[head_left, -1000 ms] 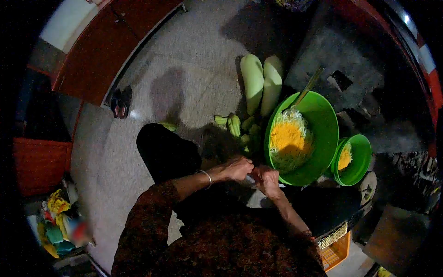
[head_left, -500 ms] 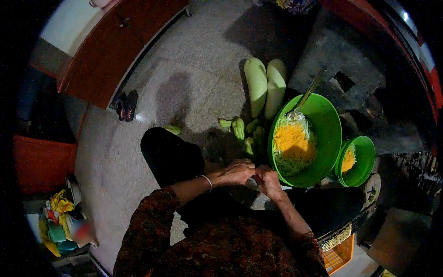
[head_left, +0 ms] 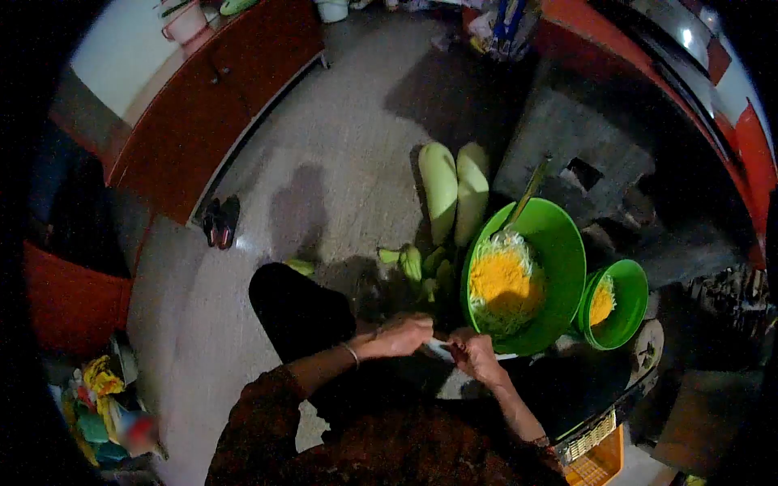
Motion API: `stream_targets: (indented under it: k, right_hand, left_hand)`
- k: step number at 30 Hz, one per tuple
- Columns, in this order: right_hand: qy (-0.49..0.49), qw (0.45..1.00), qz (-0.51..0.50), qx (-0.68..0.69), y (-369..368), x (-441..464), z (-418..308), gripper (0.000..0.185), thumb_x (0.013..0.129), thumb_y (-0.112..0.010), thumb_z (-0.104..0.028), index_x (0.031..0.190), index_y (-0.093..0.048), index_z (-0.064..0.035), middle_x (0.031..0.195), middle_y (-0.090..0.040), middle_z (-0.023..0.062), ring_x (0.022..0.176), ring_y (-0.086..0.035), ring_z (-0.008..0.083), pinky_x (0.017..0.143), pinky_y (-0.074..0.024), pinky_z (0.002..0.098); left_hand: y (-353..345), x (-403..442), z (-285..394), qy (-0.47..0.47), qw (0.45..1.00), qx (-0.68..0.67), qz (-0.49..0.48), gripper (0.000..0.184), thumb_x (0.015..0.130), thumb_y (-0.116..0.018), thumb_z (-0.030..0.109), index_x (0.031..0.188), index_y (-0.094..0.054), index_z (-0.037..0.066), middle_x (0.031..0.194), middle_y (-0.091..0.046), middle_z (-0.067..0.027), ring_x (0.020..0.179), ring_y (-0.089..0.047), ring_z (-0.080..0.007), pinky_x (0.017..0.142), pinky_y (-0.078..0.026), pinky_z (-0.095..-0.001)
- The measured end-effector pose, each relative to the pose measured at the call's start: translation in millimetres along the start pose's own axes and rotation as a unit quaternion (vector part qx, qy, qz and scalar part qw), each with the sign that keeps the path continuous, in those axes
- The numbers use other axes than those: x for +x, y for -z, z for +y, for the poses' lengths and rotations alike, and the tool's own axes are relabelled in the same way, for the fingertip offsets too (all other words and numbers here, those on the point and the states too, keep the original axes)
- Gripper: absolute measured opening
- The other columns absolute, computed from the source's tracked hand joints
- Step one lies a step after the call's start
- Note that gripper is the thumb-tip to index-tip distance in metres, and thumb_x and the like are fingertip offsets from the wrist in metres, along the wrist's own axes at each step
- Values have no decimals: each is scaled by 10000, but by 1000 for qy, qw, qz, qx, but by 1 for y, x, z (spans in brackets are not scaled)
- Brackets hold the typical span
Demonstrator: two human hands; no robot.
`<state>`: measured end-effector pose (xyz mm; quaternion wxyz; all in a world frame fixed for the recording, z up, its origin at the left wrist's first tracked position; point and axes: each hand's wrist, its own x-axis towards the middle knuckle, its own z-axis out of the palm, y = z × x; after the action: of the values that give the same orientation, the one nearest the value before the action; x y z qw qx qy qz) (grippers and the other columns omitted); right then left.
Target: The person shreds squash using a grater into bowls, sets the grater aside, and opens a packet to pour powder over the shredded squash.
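My left hand (head_left: 403, 334), with a bangle at the wrist, is closed in front of my lap. Close by on its right is my right hand (head_left: 476, 355), its fingers pinched together. A small whitish strip (head_left: 438, 347) shows between the two hands; its kind is too dark and blurred to name. Just beyond my right hand stands a large green tub (head_left: 565, 259) with pale shreds (head_left: 512, 319) and an orange-yellow heap (head_left: 500, 277) in it. A long handle (head_left: 531, 190) leans out of the tub. Green peel-like pieces (head_left: 411, 262) lie on the floor beyond my hands.
Two long pale gourds (head_left: 439, 190) lie behind the tub. A smaller green bucket (head_left: 630, 301) with similar contents stands at right. Dark shoes (head_left: 220, 223) sit by a red-brown cabinet (head_left: 243, 73). An orange basket (head_left: 598, 462) is at lower right.
The view has tilted upward, so the floor things appear lower. My hands have moved slightly apart, and more of the whitish strip shows between them.
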<state>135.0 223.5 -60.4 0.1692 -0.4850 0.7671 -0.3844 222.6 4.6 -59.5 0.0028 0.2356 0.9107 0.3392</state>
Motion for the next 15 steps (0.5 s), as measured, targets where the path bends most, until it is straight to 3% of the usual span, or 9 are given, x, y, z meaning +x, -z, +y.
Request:
stream_targets:
  k: [4, 7, 8, 9, 12, 15]
  right_hand:
    - [22, 998, 15, 58, 3, -5, 5, 184, 676, -619, 58, 826, -565, -33, 684, -435, 98, 588, -445, 255, 502, -364, 322]
    - [49, 999, 22, 10, 4, 12, -19, 222, 639, -627, 39, 840, -565, -33, 693, -470, 83, 613, -474, 269, 526, -381, 344]
    - [62, 998, 20, -6, -1, 11, -16, 225, 633, -631, 32, 838, -566, -33, 697, -480, 84, 616, -482, 275, 529, -386, 352]
    - [4, 998, -32, 61, -7, 8, -8, 231, 627, -646, 3, 843, -576, -36, 715, -513, 111, 630, -503, 296, 532, -394, 376]
    - [46, 999, 11, -11, -21, 6, 2, 229, 640, -640, 4, 861, -591, -33, 720, -532, 131, 614, -515, 312, 521, -396, 380]
    - [25, 997, 71, -9, -20, 8, -10, 186, 681, -634, 2, 861, -594, -24, 746, -558, 141, 608, -534, 315, 519, -415, 368]
  left_hand:
    - [0, 5, 10, -10, 1000, -16, 1, 108, 725, -520, -25, 805, -462, 19, 849, -446, -136, 798, -472, -326, 673, -394, -414]
    - [-23, 4, 2, -59, 998, -19, 26, 152, 718, -529, -11, 856, -471, 17, 917, -464, -155, 869, -478, -340, 745, -394, -418]
    - [-28, 4, 3, -30, 999, -21, -2, 175, 711, -532, -12, 871, -469, 21, 925, -469, -156, 873, -477, -341, 754, -390, -422]
    - [-31, 4, 5, -1, 999, -21, -30, 198, 704, -535, -13, 886, -468, 24, 933, -474, -157, 877, -475, -342, 763, -386, -427]
    - [-27, 5, 4, 12, 1000, 26, -6, 190, 716, -538, -6, 891, -470, 28, 914, -469, -167, 878, -471, -341, 765, -381, -430]
    - [-9, 8, 10, 33, 999, -16, -1, 122, 730, -546, -2, 818, -465, 21, 820, -437, -150, 817, -489, -330, 683, -402, -432]
